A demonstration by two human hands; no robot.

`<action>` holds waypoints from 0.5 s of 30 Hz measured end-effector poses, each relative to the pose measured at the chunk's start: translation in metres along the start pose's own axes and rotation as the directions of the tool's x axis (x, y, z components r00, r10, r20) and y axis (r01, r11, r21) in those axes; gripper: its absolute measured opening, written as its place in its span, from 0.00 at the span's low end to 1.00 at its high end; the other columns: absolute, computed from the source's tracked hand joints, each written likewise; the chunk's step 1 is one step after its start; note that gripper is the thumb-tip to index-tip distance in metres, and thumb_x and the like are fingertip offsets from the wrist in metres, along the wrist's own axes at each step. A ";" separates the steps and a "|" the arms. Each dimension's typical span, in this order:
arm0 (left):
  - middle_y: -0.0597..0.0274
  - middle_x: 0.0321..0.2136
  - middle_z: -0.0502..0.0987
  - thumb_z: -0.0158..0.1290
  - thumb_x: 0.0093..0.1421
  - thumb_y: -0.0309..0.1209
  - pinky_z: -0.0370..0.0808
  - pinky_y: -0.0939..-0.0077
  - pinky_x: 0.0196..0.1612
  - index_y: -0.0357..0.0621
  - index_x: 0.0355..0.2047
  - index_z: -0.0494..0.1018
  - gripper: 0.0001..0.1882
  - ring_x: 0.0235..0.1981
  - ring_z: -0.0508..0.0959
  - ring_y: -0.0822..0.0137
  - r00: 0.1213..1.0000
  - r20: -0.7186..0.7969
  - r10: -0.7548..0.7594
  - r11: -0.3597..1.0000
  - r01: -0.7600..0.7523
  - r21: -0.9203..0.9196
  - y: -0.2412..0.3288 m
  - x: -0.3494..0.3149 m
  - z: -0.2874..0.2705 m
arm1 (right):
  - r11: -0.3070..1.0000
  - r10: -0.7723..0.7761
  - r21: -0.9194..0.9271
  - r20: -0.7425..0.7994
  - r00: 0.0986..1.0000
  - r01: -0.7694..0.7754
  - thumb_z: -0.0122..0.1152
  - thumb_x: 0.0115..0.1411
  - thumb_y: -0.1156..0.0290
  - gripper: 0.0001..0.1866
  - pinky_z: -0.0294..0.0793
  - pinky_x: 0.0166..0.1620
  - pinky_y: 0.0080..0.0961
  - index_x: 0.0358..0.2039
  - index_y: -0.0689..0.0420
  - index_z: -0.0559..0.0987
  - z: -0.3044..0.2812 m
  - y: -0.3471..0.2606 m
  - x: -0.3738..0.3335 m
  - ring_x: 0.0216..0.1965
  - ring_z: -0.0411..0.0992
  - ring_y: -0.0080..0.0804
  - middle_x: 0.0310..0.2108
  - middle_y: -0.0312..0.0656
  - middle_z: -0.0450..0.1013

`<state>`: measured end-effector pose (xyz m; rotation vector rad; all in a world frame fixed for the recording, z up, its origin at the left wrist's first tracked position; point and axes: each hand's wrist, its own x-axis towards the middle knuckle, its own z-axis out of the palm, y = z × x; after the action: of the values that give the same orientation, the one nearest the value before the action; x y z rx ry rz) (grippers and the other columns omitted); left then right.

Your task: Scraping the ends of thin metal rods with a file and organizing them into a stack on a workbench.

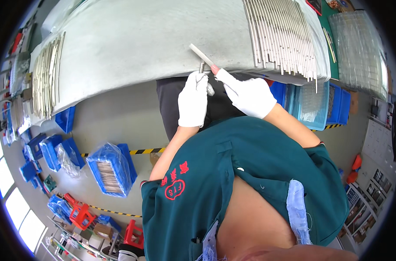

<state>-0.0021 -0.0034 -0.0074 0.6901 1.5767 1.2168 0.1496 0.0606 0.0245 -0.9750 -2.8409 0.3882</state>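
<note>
My left hand (192, 101), in a white glove, is closed around a thin metal rod (202, 68). The rod's short end sticks up past my fingers, and the rest is hidden. My right hand (249, 95), gloved with a bare fingertip showing, pinches a pale, flat stick (201, 53). That stick slants up to the left over the table's near edge, just above the rod's end. Both hands are close together in front of my body. On the table's right side, many slim metal rods (279, 35) lie side by side in a row.
A grey-white cloth covers the table (141, 43). More rods (47, 74) lie at its left end. Clear plastic packaging (359, 52) is at the far right. Blue bins (337, 104) stand beneath on the right. A bagged blue crate (111, 169) with rods sits on the floor left.
</note>
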 end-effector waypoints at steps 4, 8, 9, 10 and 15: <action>0.63 0.18 0.73 0.43 0.62 0.30 0.69 0.78 0.28 0.39 0.40 0.68 0.09 0.20 0.73 0.71 1.000 -0.015 0.019 0.980 -0.015 0.199 0.002 -0.002 0.000 | 0.999 0.035 0.037 -0.023 0.999 -0.035 0.50 0.57 0.69 0.32 0.62 0.13 0.27 0.63 0.43 0.56 0.001 -0.004 0.004 0.08 0.63 0.29 0.10 0.34 0.65; 0.70 0.16 0.69 0.43 0.63 0.31 0.59 0.85 0.19 0.41 0.36 0.69 0.08 0.14 0.61 0.82 1.000 -0.016 0.015 0.999 -0.014 0.044 0.003 -0.004 0.001 | 1.000 0.002 -0.022 0.071 0.997 -0.001 0.47 0.57 0.70 0.33 0.61 0.12 0.28 0.64 0.43 0.53 -0.002 0.003 -0.009 0.07 0.62 0.30 0.09 0.33 0.65; 0.70 0.16 0.69 0.43 0.63 0.31 0.59 0.85 0.19 0.41 0.36 0.69 0.08 0.14 0.61 0.82 1.000 -0.014 0.011 0.999 -0.011 0.044 0.004 -0.004 0.002 | 0.998 -0.009 -0.063 0.041 0.999 0.012 0.48 0.57 0.69 0.33 0.61 0.12 0.28 0.64 0.43 0.53 0.000 0.004 -0.009 0.07 0.62 0.29 0.09 0.32 0.64; 0.66 0.17 0.70 0.43 0.63 0.30 0.64 0.82 0.23 0.40 0.39 0.69 0.09 0.17 0.67 0.77 1.000 -0.014 0.022 0.993 -0.020 0.120 0.007 -0.004 0.002 | 0.999 -0.016 -0.051 -0.032 0.999 0.014 0.50 0.56 0.70 0.32 0.61 0.13 0.25 0.62 0.45 0.57 0.000 0.002 -0.003 0.07 0.62 0.28 0.10 0.33 0.64; 0.63 0.18 0.72 0.44 0.62 0.29 0.69 0.80 0.28 0.39 0.42 0.68 0.10 0.21 0.72 0.73 1.000 -0.006 0.007 0.987 -0.005 0.162 0.005 -0.003 0.002 | 0.999 0.006 -0.035 -0.078 0.997 -0.009 0.52 0.55 0.72 0.32 0.62 0.13 0.23 0.61 0.46 0.60 0.003 -0.003 0.005 0.07 0.61 0.27 0.10 0.34 0.64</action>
<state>-0.0001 -0.0036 -0.0016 0.7960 1.6936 1.1041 0.1432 0.0611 0.0223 -0.9855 -2.7837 0.2950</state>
